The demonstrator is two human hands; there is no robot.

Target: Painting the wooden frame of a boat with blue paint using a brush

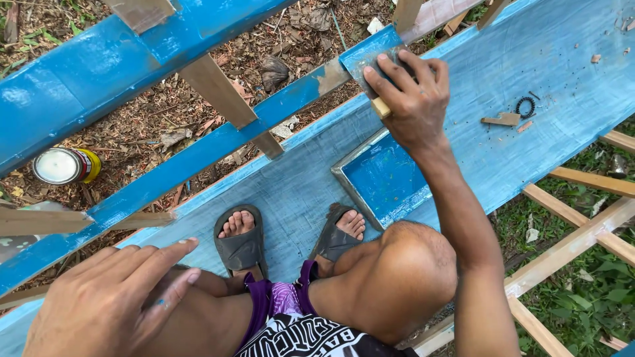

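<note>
Person squats on a wide blue-painted plank (529, 79), sandalled feet flat on it, knees drawn up. Right hand (410, 92) reaches forward, its grip closed over a brush (380, 106) with a pale wooden handle, bristle end pressed against the end of a blue rail (367, 56) where bare, unpainted patches show. Left hand (106, 297) rests open on the left knee, fingers spread, holding nothing. A shallow tray of blue paint (387, 178) sits on the plank just before the right foot, directly below the working hand. Step in hand appears to be coating the rail end; paint there looks thin and streaked. Next move likely calls for a reload from the tray and strokes along the grey stretch of rail, keeping drips off the plank. A paint tin (66, 165) lies on leaf litter beyond the rails, well apart. Small wood offcut (503, 119) and a black ring (525, 106) lie further along the plank.
</note>
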